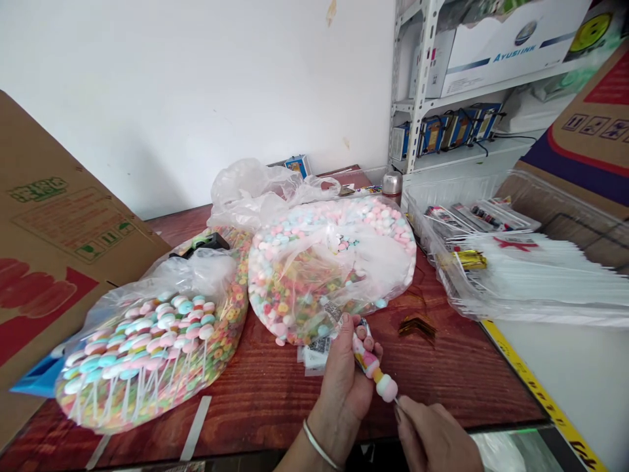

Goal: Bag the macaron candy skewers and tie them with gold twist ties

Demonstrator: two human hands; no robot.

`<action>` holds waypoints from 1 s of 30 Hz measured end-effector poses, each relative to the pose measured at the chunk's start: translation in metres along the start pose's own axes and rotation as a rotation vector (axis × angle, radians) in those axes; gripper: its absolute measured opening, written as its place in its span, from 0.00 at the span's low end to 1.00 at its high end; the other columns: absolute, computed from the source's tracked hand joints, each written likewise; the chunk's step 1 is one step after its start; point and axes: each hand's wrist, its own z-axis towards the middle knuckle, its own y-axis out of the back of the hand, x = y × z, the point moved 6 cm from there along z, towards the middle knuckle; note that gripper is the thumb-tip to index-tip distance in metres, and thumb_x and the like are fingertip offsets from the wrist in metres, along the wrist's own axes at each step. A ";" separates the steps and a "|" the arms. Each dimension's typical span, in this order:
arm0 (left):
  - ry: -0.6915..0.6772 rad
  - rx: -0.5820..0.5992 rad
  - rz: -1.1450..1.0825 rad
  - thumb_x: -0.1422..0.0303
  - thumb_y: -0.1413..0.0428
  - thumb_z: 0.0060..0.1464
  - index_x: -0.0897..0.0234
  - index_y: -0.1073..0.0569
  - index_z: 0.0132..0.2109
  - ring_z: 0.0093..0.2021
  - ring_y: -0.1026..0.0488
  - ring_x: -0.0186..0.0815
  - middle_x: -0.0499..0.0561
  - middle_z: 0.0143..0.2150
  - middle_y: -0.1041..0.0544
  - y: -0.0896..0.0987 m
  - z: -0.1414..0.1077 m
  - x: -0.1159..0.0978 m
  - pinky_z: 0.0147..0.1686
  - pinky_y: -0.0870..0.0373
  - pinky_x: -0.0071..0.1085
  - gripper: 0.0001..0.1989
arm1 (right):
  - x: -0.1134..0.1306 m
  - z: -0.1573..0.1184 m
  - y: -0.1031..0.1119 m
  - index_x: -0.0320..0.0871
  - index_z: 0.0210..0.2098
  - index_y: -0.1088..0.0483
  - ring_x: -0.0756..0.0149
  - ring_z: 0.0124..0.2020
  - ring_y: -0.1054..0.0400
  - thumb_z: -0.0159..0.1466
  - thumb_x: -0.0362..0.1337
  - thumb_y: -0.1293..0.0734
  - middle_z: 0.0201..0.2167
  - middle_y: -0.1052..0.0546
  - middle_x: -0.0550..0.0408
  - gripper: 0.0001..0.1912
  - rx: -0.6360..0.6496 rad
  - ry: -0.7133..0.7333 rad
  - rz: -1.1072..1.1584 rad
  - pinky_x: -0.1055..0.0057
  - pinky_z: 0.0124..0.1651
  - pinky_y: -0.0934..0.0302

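My left hand (pixel 346 373), a bangle at its wrist, is closed around the upper part of a candy skewer (pixel 387 388). Pink, white and yellow-orange sweets are threaded on it, and a bit of printed wrapper shows at my fingers. The thin stick at its lower end is pinched by my right hand (pixel 435 432), near the table's front edge. Just beyond my left hand lies a clear bag of pastel sweets and coloured rings (pixel 388 255). Small printed plastic packets (pixel 315 354) lie partly under that bag. Gold twist ties (pixel 417 326) rest to the right of my hands.
Finished candy skewers (pixel 162 334) lie in rows on another bag of rings at the left. A clear plastic bin (pixel 496 314) at the right holds white sticks (pixel 550 272) and packets. Cardboard boxes (pixel 73 196) flank both sides; a metal shelf (pixel 422 85) stands behind.
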 end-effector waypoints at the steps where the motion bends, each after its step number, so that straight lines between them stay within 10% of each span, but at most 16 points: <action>1: -0.001 0.009 0.000 0.64 0.43 0.59 0.68 0.28 0.40 0.20 0.37 0.23 0.42 0.25 0.34 0.000 0.000 0.000 0.24 0.32 0.24 0.10 | -0.006 0.001 -0.005 0.45 0.40 0.29 0.68 0.21 0.33 0.70 0.41 0.40 0.22 0.27 0.57 0.10 0.020 -0.211 0.156 0.73 0.27 0.39; 6: -0.012 0.042 -0.004 0.61 0.43 0.59 0.68 0.28 0.40 0.21 0.37 0.23 0.42 0.25 0.35 0.004 0.002 -0.004 0.26 0.31 0.25 0.12 | -0.014 -0.017 -0.042 0.46 0.30 0.37 0.78 0.12 0.65 0.60 0.65 0.39 0.14 0.53 0.73 0.27 0.229 -0.994 1.003 0.80 0.14 0.61; 15: -0.012 0.097 0.048 0.60 0.41 0.56 0.67 0.27 0.41 0.23 0.36 0.25 0.43 0.25 0.34 0.010 -0.003 0.019 0.29 0.31 0.26 0.14 | -0.009 0.016 -0.024 0.44 0.28 0.34 0.73 0.22 0.47 0.63 0.57 0.37 0.21 0.39 0.63 0.22 0.082 -0.771 0.709 0.78 0.21 0.52; 24: -0.068 0.201 -0.002 0.69 0.41 0.56 0.67 0.26 0.47 0.31 0.26 0.32 0.49 0.34 0.25 0.005 -0.002 -0.017 0.41 0.24 0.35 0.11 | -0.019 -0.002 -0.050 0.44 0.30 0.35 0.81 0.11 0.64 0.57 0.64 0.34 0.12 0.51 0.74 0.28 0.274 -1.008 1.225 0.80 0.13 0.61; 30: -0.063 -0.014 -0.006 0.69 0.41 0.57 0.67 0.28 0.34 0.25 0.27 0.27 0.46 0.28 0.27 0.014 0.006 -0.018 0.31 0.23 0.28 0.06 | -0.015 -0.004 -0.044 0.44 0.30 0.35 0.79 0.12 0.63 0.62 0.61 0.37 0.12 0.51 0.72 0.25 0.344 -0.866 1.144 0.79 0.14 0.64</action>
